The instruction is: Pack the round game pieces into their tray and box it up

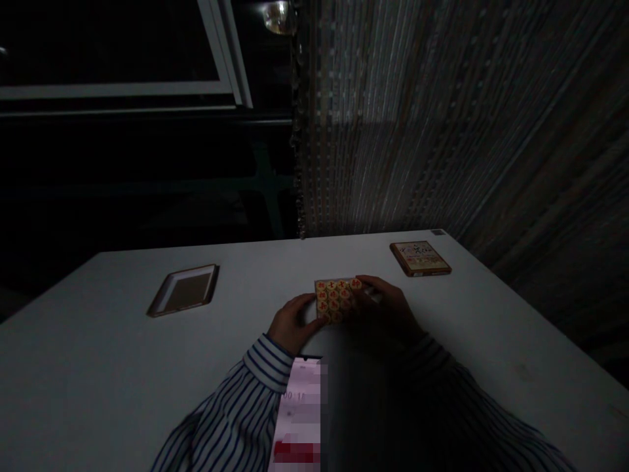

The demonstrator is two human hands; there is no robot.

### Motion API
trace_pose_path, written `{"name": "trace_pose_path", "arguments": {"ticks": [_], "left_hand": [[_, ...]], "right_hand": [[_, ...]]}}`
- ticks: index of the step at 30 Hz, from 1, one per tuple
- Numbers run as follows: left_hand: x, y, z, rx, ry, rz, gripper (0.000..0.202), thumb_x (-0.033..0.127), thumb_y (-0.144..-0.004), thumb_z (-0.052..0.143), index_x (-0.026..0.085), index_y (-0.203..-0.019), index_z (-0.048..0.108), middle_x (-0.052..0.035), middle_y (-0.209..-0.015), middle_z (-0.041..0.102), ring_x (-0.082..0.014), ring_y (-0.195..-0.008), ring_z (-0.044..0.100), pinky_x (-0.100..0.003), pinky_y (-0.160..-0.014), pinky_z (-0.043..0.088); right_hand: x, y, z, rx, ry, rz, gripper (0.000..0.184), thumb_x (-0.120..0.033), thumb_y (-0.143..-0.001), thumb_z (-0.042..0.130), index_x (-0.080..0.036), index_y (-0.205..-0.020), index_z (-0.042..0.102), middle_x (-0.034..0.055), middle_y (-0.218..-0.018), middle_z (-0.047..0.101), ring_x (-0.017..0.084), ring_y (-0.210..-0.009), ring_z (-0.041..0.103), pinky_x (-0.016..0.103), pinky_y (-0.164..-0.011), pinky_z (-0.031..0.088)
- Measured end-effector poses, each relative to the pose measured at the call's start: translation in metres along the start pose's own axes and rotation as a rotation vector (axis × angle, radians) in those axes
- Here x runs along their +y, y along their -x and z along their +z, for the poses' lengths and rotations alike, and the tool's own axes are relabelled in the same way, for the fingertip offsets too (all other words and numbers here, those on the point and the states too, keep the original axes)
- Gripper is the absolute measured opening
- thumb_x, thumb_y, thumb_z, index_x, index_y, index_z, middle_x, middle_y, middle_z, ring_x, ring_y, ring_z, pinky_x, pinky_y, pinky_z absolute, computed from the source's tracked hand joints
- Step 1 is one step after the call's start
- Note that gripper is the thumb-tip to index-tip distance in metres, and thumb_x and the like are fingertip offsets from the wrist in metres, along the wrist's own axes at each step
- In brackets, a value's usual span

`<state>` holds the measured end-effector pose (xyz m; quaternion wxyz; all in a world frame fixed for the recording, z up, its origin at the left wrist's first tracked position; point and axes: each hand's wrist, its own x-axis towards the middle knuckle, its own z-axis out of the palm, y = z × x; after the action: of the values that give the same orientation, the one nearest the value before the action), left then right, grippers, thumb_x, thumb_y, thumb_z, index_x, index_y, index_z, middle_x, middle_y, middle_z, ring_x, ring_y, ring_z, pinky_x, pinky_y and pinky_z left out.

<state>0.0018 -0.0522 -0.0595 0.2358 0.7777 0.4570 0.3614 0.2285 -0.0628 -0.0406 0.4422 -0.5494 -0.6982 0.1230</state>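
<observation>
Far to the left of the Chinese chess discs [335,300], a shallow rectangular tray [183,291] lies tilted in view on the smooth white table [98,341], with a thin brown rim around a pale, matte floor. Above and beyond the table, left of the discs, a pale window frame [122,88] cuts across the dark.

Nearer the person than the discs and to their left, a phone [299,413] lies on the table, its pink-toned screen mostly pixelated. A blue-and-white striped shirt sleeve [230,400] with a buttoned cuff runs beside it.

The discs sit at the middle of the table as one tight, flat block: round, pale, wood-toned pieces in rows, edges touching, each carved with a red character. The left hand [292,322] touches the block's left side, its fingers [308,309] pressed together against the edge. The right hand [383,305], deep in shadow, reaches over the block's right side, its fingers [366,285] close together, with their tips on the discs.

Beyond the discs and to their right, a flat square box [420,258] with a brown border and printed paper top lies on the table. Behind it hangs a long, ribbed string curtain [417,118].
</observation>
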Motion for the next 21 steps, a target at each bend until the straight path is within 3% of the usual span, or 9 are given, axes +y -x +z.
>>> {"name": "trace_pose_path", "arguments": {"ticks": [4,8,21], "left_hand": [[-0.007,0.001,0.003,-0.054,-0.095,0.093,0.058,0.036,-0.065,0.066,0.017,-0.117,0.048,-0.0100,-0.113,0.058,-0.0227,-0.102,0.055,-0.040,-0.087,0.045],[-0.010,0.000,0.003,-0.138,-0.217,0.147,0.063,0.037,-0.064,0.066,0.017,-0.120,0.045,-0.0110,-0.113,0.058,-0.0251,-0.103,0.054,-0.042,-0.086,0.045],[-0.011,-0.001,0.004,-0.201,-0.333,0.064,0.054,0.035,-0.064,0.066,0.015,-0.113,0.053,-0.0117,-0.107,0.061,-0.0247,-0.102,0.054,-0.041,-0.087,0.044]], "right_hand": [[0.011,-0.002,-0.003,0.004,-0.089,0.197,0.029,-0.031,-0.075,0.055,-0.017,-0.100,0.060,0.0063,-0.090,0.067,0.018,-0.077,0.063,0.029,-0.066,0.052],[0.009,-0.002,-0.004,-0.037,-0.188,0.297,0.024,-0.030,-0.074,0.055,-0.018,-0.093,0.062,0.0051,-0.084,0.069,0.020,-0.076,0.064,0.029,-0.062,0.053],[-0.004,0.000,-0.001,-0.091,-0.446,0.474,0.024,-0.033,-0.071,0.059,-0.018,-0.090,0.064,0.0047,-0.084,0.069,0.020,-0.075,0.065,0.029,-0.062,0.054]]}}
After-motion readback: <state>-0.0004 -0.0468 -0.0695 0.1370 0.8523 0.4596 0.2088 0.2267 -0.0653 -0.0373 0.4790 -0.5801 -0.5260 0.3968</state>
